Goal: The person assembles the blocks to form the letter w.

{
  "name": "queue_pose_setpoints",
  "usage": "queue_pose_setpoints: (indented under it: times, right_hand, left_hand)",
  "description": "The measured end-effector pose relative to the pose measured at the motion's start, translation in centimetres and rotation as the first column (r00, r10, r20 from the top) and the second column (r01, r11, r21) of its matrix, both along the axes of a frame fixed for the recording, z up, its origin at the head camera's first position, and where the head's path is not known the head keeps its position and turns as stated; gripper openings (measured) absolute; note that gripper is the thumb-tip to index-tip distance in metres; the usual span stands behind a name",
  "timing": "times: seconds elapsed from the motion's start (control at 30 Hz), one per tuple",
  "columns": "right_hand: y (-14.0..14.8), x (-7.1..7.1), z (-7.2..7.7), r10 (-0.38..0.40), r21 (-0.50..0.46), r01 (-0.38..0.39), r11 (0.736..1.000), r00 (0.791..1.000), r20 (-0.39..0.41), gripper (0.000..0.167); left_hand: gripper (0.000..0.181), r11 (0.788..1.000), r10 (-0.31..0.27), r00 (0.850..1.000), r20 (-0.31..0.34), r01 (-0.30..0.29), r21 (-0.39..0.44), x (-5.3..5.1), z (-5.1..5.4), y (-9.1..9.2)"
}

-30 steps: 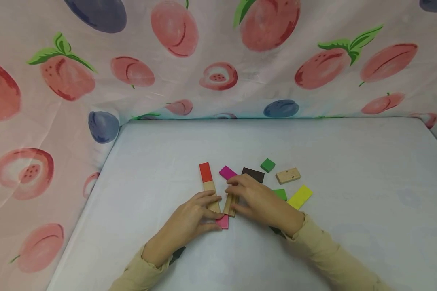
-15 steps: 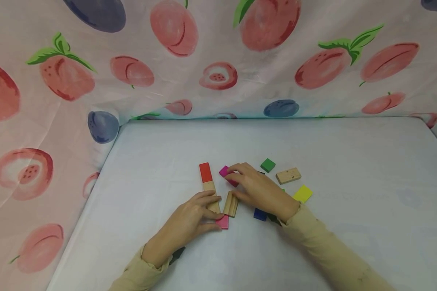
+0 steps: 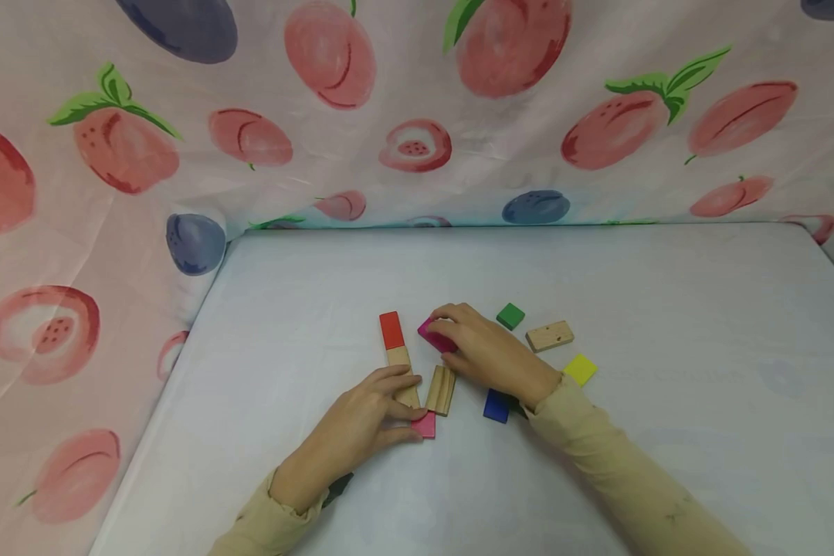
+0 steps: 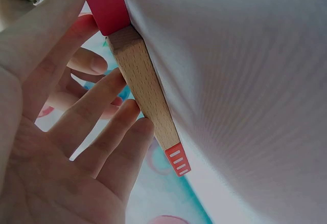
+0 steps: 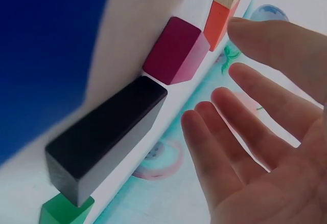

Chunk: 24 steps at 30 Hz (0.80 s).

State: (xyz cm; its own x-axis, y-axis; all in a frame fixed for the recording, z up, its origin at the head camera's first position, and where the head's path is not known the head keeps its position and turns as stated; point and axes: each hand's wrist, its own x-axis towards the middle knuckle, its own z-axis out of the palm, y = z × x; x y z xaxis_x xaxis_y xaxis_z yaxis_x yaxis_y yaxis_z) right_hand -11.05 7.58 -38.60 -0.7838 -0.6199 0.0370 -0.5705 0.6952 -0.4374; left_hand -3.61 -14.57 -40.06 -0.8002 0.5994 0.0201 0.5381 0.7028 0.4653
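In the head view, my left hand (image 3: pixel 357 417) lies beside a row of blocks: red (image 3: pixel 392 330), plain wood (image 3: pixel 399 356) and pink (image 3: pixel 427 425). Its extended fingertips touch the side of the wooden block (image 4: pixel 145 83) in the left wrist view, with the thumb beside the pink block (image 4: pixel 108 4). My right hand (image 3: pixel 493 351) hovers over the magenta block (image 3: pixel 432 334), its fingers spread. The right wrist view shows a gap between those fingers and the magenta block (image 5: pixel 173 50). A grooved wooden piece (image 3: pixel 441 391) stands between the hands.
Right of my right hand are a green block (image 3: pixel 510 316), a speckled wooden block (image 3: pixel 550 336) and a yellow one (image 3: pixel 580 370). Below it lies a blue block (image 3: pixel 496 406). A black block (image 5: pixel 107 132) shows in the right wrist view. Fruit-patterned cloth (image 3: pixel 486 154) hangs behind the table.
My right hand has moved up and left from the grooved wooden piece to the magenta block, uncovering the blue block and covering the black one. My left hand has stayed in place.
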Motion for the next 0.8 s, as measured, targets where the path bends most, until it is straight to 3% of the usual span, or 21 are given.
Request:
queue_pose_setpoints:
  times: [0.8]
  right_hand:
    - [-0.5,-1.3,-0.3,0.041,0.046,-0.045,0.998,0.995,0.095,0.045]
  left_hand:
    - [0.031,1.000,-0.001,1.000,-0.024,0.002,0.020,0.1,-0.2,-0.1]
